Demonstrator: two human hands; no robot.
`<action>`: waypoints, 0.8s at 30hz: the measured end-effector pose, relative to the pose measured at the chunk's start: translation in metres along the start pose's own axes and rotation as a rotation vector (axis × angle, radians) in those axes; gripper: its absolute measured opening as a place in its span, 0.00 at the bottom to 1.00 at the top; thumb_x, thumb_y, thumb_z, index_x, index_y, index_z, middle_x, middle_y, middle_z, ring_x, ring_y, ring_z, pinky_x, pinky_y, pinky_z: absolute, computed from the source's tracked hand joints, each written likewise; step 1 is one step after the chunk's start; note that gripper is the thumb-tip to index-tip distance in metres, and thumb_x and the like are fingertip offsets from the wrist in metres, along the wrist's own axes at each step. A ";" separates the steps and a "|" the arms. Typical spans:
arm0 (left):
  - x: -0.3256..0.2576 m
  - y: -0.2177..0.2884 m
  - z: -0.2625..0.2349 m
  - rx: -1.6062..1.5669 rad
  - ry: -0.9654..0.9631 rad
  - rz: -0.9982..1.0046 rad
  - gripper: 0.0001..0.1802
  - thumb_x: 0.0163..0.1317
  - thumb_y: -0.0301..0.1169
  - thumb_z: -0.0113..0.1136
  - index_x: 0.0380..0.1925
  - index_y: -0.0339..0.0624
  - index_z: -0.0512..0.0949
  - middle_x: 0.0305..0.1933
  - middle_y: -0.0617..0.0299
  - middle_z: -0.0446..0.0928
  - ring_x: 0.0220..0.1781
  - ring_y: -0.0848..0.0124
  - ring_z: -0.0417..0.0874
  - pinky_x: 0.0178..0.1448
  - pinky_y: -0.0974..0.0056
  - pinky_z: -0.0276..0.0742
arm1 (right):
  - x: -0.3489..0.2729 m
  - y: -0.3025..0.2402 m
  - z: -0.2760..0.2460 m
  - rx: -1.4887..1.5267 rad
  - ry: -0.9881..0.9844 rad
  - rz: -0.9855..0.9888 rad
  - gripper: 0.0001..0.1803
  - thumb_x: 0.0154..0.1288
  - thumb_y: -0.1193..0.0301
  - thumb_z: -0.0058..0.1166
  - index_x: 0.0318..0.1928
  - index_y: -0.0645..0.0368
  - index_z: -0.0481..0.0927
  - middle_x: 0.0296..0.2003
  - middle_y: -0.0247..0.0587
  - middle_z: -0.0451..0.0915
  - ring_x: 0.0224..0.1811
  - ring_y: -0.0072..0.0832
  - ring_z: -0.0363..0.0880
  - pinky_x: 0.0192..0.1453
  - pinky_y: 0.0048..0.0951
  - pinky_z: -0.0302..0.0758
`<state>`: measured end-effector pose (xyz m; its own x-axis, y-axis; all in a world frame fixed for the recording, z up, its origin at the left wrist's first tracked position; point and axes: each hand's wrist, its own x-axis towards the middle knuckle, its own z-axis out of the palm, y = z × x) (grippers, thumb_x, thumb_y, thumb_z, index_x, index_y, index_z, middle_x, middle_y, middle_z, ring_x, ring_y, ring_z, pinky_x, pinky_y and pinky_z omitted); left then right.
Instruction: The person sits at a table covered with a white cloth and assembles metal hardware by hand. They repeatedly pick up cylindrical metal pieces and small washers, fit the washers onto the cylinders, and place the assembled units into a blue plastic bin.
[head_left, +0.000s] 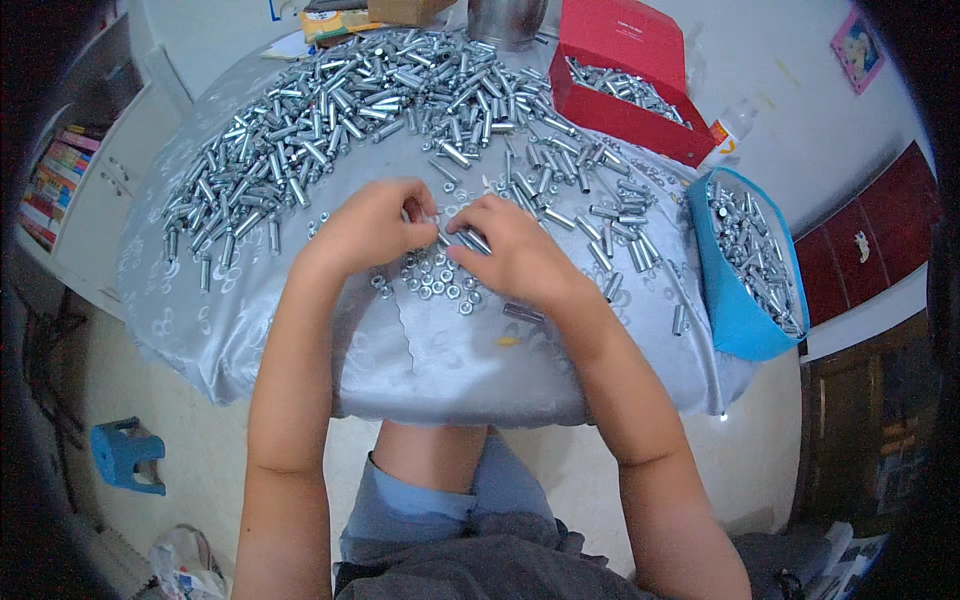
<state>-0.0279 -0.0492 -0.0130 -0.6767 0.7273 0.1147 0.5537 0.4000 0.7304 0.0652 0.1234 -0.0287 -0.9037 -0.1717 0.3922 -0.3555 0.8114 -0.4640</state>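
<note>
My left hand [378, 222] is closed, with thumb and fingers pinched together, and blur hides what they hold, if anything. Close by on the right, my right hand [515, 250] has its thumb and fingers closed round shiny metal anchor bolts [474, 240], which lie slantwise in its grip. Small silver nuts [440, 280] lie spread on the cloth just below both hands. A wide heap of similar metal anchor bolts [330, 115] covers the far side of the table, and loose ones [600, 225] are strewn to the right.
The table wears a shiny grey cloth [450, 375]. A blue fabric bin [735, 310] of metal parts stands at the right edge. Behind it are a red box [630, 125] with more parts and a plastic bottle [733, 128]. A blue stool [128, 455] is on the floor at left.
</note>
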 end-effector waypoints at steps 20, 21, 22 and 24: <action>0.022 0.001 0.008 -1.236 0.342 -0.270 0.11 0.59 0.37 0.53 0.28 0.41 0.70 0.25 0.67 0.70 0.26 0.79 0.72 0.31 0.76 0.71 | 0.001 -0.006 0.008 -0.137 0.019 0.108 0.08 0.47 0.69 0.53 0.27 0.59 0.79 0.32 0.46 0.77 0.40 0.43 0.71 0.46 0.40 0.67; 0.022 -0.002 0.007 -1.270 0.342 -0.250 0.10 0.59 0.37 0.53 0.28 0.41 0.70 0.25 0.67 0.71 0.27 0.78 0.73 0.31 0.75 0.72 | 0.002 -0.003 0.008 -0.065 0.110 0.108 0.08 0.48 0.69 0.54 0.28 0.60 0.78 0.32 0.46 0.77 0.39 0.40 0.72 0.45 0.37 0.68; 0.022 0.000 0.007 -1.306 0.342 -0.229 0.10 0.59 0.36 0.52 0.27 0.41 0.70 0.25 0.66 0.71 0.27 0.77 0.73 0.32 0.75 0.73 | 0.007 0.004 0.008 0.004 0.200 0.108 0.08 0.50 0.70 0.54 0.30 0.61 0.78 0.32 0.45 0.77 0.37 0.38 0.73 0.45 0.34 0.69; 0.023 -0.006 0.006 -1.342 0.290 -0.204 0.10 0.58 0.36 0.53 0.31 0.39 0.71 0.30 0.63 0.74 0.31 0.76 0.75 0.38 0.72 0.75 | 0.014 0.011 0.002 0.274 0.357 0.167 0.08 0.53 0.72 0.54 0.33 0.63 0.76 0.33 0.44 0.77 0.35 0.32 0.75 0.42 0.28 0.70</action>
<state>-0.0446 -0.0317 -0.0187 -0.8552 0.5151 -0.0579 -0.3395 -0.4723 0.8134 0.0481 0.1284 -0.0299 -0.8327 0.1901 0.5200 -0.3052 0.6260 -0.7176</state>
